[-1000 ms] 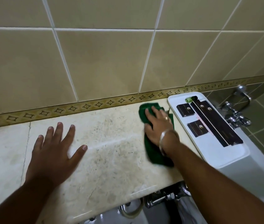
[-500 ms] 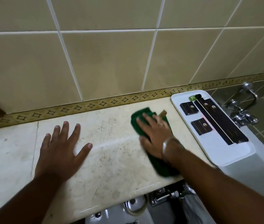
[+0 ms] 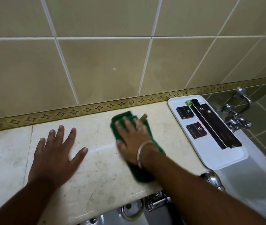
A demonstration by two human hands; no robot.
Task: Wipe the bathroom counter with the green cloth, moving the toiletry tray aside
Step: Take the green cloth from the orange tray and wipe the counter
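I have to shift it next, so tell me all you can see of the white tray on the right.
The tray is white and glossy, likely plastic, a long rectangle with rounded corners and a low rim. It lies flat at the counter's right end, its far end by the wall border. On it lie two small black boxes, two long black boxes and a small green-topped item. Nothing else rests on it.

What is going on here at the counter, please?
A person wipes the counter. The right hand presses flat on the green cloth, near the back wall. The left hand rests flat on the bare stone, fingers spread. The white tray with its dark packets sits at the right end of the counter, apart from the cloth.
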